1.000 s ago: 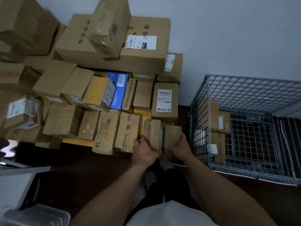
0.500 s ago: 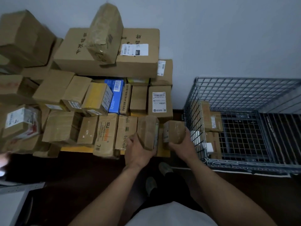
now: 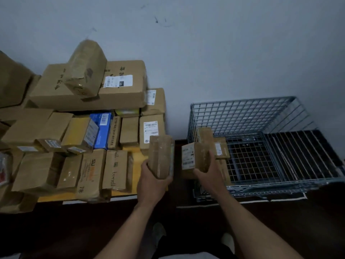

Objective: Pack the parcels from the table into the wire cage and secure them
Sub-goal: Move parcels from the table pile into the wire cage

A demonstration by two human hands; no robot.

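Observation:
My left hand point(image 3: 151, 179) grips a tall taped brown parcel point(image 3: 161, 156) lifted just off the right end of the pile. My right hand point(image 3: 209, 170) grips a smaller brown parcel with a white label point(image 3: 194, 158), held at the left wall of the wire cage point(image 3: 242, 113). Inside the cage, several brown parcels point(image 3: 220, 147) stand against that left wall, partly hidden by my right hand. The rest of the cage floor shows bare mesh. Many cardboard parcels point(image 3: 87, 165) cover the table on the left.
A large carton point(image 3: 89, 94) with a taped parcel point(image 3: 85, 68) on top crowns the pile against the grey wall. A blue box point(image 3: 101, 129) stands among the brown ones. The yellow table edge point(image 3: 74, 198) shows under the front row. Dark floor and my shoes lie below.
Both hands have lifted their parcels off the pile and moved right; the right hand's parcel now reaches the cage's left wall. The view has swung right.

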